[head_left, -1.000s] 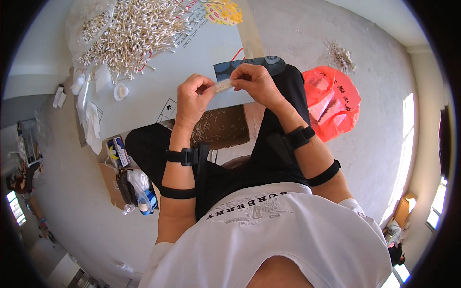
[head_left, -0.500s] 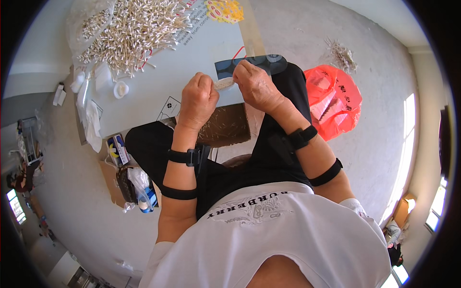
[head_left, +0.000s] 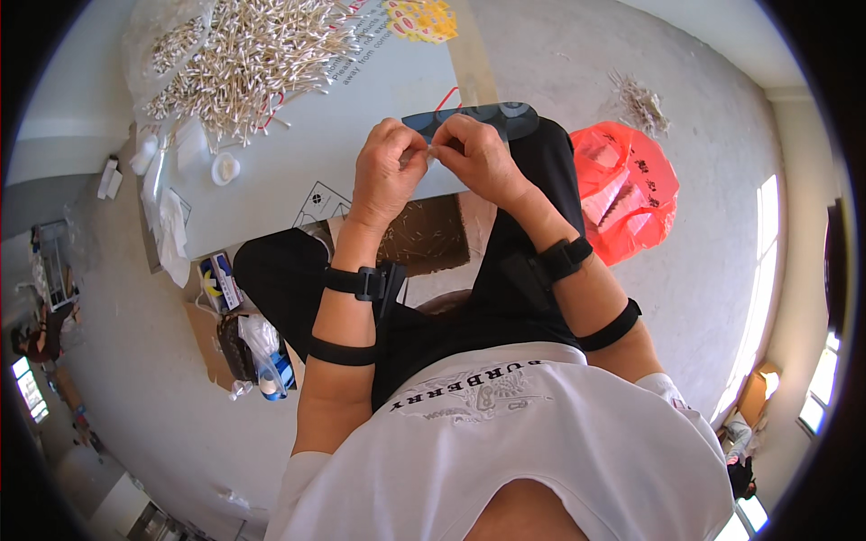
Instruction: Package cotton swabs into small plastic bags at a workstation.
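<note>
My left hand [head_left: 388,171] and my right hand [head_left: 478,158] are closed in pinches, their fingertips meeting over the table's near edge. Between them shows a small whitish bit [head_left: 431,152] of what looks like a clear packet of cotton swabs; my fingers hide most of it. Just beyond my hands a dark bluish sheet [head_left: 492,115] with rounded shapes lies at the table edge. A large heap of loose cotton swabs [head_left: 253,68] covers the far left of the table [head_left: 298,158]. Below my hands, an open cardboard box [head_left: 428,236] sits between my knees with a few swabs in it.
A small round white container [head_left: 225,169] stands on the table near a crumpled clear bag [head_left: 173,225]. Yellow printed packets [head_left: 422,20] lie at the far edge. A red plastic bag [head_left: 627,194] is on the floor to my right, with scattered swabs [head_left: 642,104] beyond it.
My hands have come together, the right one moving slightly left and the left one turning. The white swab tips visible between them before are now mostly covered by my fingers.
</note>
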### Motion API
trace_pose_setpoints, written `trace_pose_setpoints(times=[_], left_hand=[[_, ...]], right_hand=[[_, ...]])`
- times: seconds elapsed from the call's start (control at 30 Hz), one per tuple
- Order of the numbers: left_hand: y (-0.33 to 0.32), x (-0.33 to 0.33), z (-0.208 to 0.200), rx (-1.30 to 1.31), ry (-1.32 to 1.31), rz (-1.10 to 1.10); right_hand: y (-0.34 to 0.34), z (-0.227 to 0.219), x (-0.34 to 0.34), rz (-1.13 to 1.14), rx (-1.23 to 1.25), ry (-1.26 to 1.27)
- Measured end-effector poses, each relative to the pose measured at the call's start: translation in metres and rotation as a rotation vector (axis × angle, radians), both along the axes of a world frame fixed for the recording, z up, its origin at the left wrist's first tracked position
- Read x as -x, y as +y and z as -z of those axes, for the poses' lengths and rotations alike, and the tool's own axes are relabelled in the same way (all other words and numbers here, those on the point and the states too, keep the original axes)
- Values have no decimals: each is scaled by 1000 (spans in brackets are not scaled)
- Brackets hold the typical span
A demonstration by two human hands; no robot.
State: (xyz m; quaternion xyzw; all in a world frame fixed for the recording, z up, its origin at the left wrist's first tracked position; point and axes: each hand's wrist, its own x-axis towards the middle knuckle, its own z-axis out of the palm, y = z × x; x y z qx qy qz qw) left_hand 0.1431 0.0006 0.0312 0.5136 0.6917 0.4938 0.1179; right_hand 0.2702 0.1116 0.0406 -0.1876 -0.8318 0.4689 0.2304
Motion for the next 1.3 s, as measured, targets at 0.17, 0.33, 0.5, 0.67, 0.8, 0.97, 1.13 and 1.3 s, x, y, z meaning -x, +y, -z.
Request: trace_pose_setpoints(times=[0.17,0.33,0.5,0.67,0.8,0.97,1.13,1.3], left_hand=[[0,4,-1,21,-58,65],[1,2,-4,53,43,79],[3,-6,1,25,147,24],[-3,4,-9,23,326,58],[-15,16,-18,160,410,92],[-34,31,-16,221,457,73],[-40,28,-28,159,95,-19],[-27,7,-17,108,155,60]], right_hand=[[1,10,4,14,37,-40],[4,5,0,-24,310,-28],[4,5,1,-32,207,0],[-1,8,2,-13,14,17],[-3,11,2,20,35,20],[-4,10,3,23,24,17],[-5,10,-4,50,-4,58],[-14,7,-8,49,4,49]])
